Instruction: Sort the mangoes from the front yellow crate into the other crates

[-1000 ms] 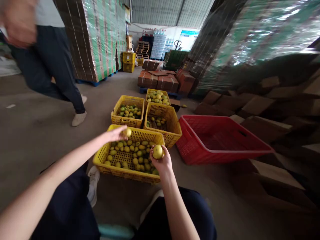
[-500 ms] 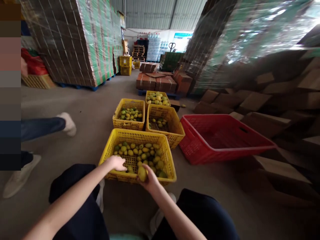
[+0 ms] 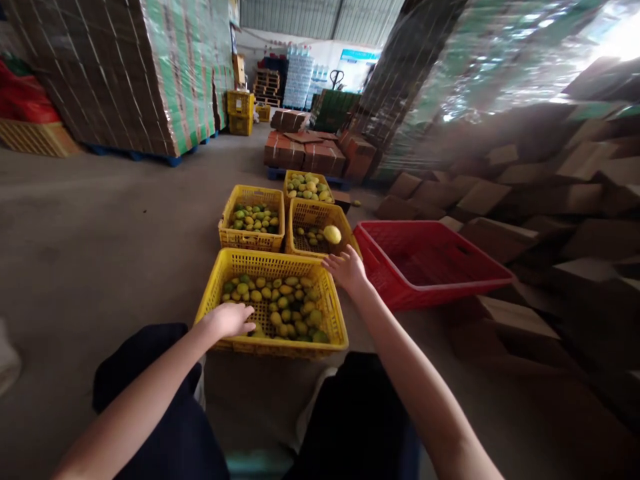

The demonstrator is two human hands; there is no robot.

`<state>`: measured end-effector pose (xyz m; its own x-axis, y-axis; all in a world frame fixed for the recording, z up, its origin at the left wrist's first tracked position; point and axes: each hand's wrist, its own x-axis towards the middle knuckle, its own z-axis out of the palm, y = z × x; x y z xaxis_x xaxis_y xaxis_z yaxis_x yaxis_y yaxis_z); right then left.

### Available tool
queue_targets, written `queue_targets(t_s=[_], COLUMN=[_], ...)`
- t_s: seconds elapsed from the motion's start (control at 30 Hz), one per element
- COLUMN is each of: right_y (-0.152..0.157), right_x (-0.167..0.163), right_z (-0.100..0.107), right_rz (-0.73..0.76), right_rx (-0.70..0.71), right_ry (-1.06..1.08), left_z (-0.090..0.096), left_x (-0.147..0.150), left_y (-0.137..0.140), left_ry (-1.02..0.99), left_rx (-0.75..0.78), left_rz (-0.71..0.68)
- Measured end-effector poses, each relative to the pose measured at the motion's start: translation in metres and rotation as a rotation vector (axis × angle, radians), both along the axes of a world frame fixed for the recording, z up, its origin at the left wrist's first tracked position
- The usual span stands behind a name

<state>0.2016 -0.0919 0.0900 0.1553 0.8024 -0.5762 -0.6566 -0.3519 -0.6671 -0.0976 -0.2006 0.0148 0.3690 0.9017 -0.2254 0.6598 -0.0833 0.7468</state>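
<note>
My right hand (image 3: 349, 268) is stretched forward with its fingers spread, holding nothing. Just beyond its fingertips a yellow mango (image 3: 332, 234) appears in mid-air at the near side of the right middle yellow crate (image 3: 320, 208), where a few mangoes lie. My left hand (image 3: 231, 320) hovers over the near left side of the large front crate (image 3: 210, 287), fingers loosely extended and no fruit visible in them. Yellow and green mangoes (image 3: 285, 302) cover much of that crate's bottom, with bare grid showing at the left middle.
Behind stand two more mango crates, one left (image 3: 227, 235) and one at the back (image 3: 291, 175). A red basket (image 3: 425, 293) sits to the right, beside heaped cardboard boxes (image 3: 500, 193). Wrapped pallet stacks (image 3: 185, 80) rise on both sides.
My right hand has swung forward and right from the front crate and let go of the mango it held. My left hand has barely moved. The walking person has mostly left view at left.
</note>
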Motion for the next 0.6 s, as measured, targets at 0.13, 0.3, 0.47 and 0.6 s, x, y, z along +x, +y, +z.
queue_targets(t_s=[0.13,0.3,0.47,0.6], right_y=[-0.016,-0.049,-0.054,-0.063], right_x=[0.002,0.001,0.018,0.013], right_z=[-0.015,-0.038,-0.037,-0.034], right_rz=[0.037,-0.018,-0.024,0.056], right_rx=[-0.007,-0.071,0.007,0.009], right_ry=[0.067,0.177,0.218,0.273], left_z=[-0.002,-0.012,-0.041,-0.088], left_x=[-0.007,-0.031,-0.043,-0.012], left_y=[-0.002,-0.007,0.015,0.065], left_ry=[0.1,-0.015,-0.003,-0.093], left_rx=[0.047,-0.036,-0.391,-0.515], left_rz=[0.076,0.211,0.299,0.337])
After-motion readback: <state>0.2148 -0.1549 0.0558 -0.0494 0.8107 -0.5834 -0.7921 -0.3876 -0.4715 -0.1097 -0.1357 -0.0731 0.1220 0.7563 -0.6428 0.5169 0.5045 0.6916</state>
